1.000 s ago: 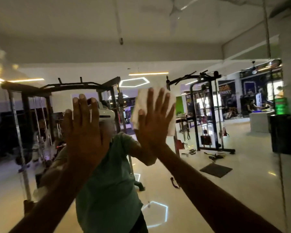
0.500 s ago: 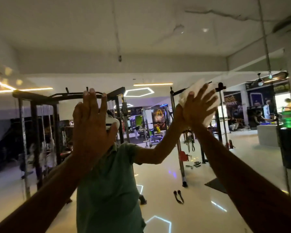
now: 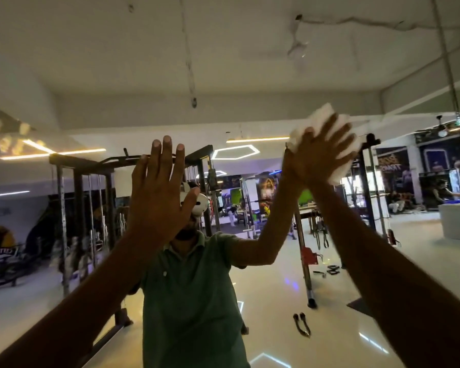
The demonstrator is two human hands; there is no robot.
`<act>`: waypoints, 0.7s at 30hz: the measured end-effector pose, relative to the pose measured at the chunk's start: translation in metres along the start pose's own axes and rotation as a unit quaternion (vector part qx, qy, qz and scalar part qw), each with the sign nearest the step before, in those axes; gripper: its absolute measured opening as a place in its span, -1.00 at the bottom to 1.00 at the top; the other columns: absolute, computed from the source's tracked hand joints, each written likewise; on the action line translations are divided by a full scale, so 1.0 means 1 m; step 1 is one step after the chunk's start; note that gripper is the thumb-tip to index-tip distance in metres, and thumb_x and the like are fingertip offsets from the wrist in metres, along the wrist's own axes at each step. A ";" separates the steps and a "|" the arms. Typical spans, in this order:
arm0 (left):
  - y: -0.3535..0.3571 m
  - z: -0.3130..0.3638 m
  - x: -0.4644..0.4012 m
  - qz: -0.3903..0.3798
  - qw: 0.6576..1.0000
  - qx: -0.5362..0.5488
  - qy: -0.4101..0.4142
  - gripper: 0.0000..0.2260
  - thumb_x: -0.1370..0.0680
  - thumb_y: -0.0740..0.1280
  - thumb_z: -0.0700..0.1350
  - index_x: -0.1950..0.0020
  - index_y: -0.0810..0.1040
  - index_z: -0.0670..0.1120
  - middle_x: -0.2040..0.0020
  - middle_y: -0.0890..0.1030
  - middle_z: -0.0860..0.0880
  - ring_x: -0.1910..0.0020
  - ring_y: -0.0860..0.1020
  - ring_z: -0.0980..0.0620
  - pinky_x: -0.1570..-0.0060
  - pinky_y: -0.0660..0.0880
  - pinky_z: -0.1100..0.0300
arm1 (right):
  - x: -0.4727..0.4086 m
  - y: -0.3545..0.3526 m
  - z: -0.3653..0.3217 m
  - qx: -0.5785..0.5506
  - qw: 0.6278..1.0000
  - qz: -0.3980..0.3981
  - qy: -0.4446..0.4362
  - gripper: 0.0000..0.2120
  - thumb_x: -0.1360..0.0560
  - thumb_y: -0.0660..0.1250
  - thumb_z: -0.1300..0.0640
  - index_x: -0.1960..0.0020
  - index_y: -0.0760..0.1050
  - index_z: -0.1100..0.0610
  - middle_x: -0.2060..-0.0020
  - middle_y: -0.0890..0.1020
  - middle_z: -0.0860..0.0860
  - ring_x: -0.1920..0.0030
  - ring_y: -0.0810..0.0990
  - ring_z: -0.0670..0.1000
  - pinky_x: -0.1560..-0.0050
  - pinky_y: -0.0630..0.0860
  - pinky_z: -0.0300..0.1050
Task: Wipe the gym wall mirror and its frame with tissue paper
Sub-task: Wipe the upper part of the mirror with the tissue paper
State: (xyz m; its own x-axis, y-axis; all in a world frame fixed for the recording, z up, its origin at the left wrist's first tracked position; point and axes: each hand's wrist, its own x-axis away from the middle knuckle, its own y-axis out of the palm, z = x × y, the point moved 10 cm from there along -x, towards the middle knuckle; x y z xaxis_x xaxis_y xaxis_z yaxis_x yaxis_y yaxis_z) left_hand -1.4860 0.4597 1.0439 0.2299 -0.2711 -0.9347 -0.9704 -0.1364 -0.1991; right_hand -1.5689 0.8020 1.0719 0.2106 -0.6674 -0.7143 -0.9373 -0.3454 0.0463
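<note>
We press the tissue paper (image 3: 329, 144) flat-fingered with our right hand (image 3: 318, 158) at two o'clock on the mirror (image 3: 250, 75); our left hand (image 3: 161, 192), released, braces centrally. Frame apparently remains unwiped.

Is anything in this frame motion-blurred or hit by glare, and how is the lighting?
Head view: dim, with both arms dark against the mirror; the right hand and tissue paper are motion-smeared, the left hand is sharper; bright reflected strip lights and floor glare; wide-angle bending at the edges.
</note>
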 end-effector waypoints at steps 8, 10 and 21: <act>-0.010 -0.012 0.006 -0.012 0.999 -0.005 0.031 -0.23 -0.61 -0.09 0.32 -0.70 -0.03 -0.11 -0.70 -0.09 -0.17 -0.68 -0.14 -0.14 -0.60 -0.26 0.00 | 0.077 0.018 -0.100 0.032 0.890 -0.071 -0.449 -0.36 -0.70 -0.20 -0.26 -0.71 -0.03 -0.03 -0.70 -0.02 0.13 -0.69 -0.06 0.19 -0.62 -0.04 0.36; -0.027 -0.026 0.007 0.012 1.000 -0.007 0.010 -0.25 -0.62 -0.01 0.26 -0.69 0.03 -0.16 -0.69 -0.04 -0.22 -0.67 -0.09 -0.20 -0.59 -0.26 -0.03 | 0.020 0.011 -0.067 0.048 0.944 -0.042 -0.325 -0.30 -0.66 -0.30 -0.31 -0.71 -0.04 -0.04 -0.70 0.01 0.13 -0.69 -0.03 0.20 -0.62 -0.02 0.33; -0.041 -0.100 -0.007 0.029 0.999 -0.020 -0.035 -0.20 -0.62 -0.04 0.32 -0.69 -0.09 -0.16 -0.69 -0.09 -0.23 -0.67 -0.10 -0.19 -0.61 -0.02 -0.19 | 0.187 0.023 -0.215 0.004 0.849 -0.077 -0.522 -0.35 -0.69 -0.15 -0.23 -0.71 0.01 0.02 -0.69 -0.01 0.19 -0.68 -0.08 0.25 -0.61 -0.09 0.38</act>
State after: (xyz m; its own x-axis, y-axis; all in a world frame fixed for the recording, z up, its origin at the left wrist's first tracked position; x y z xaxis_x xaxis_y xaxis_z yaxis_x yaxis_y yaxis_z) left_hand -1.4410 0.3720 1.0879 0.1673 -0.2123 -0.9628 -0.9778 -0.1604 -0.1345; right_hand -1.4912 0.5278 1.0898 -0.0270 0.3357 -0.9416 -0.9239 -0.3679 -0.1047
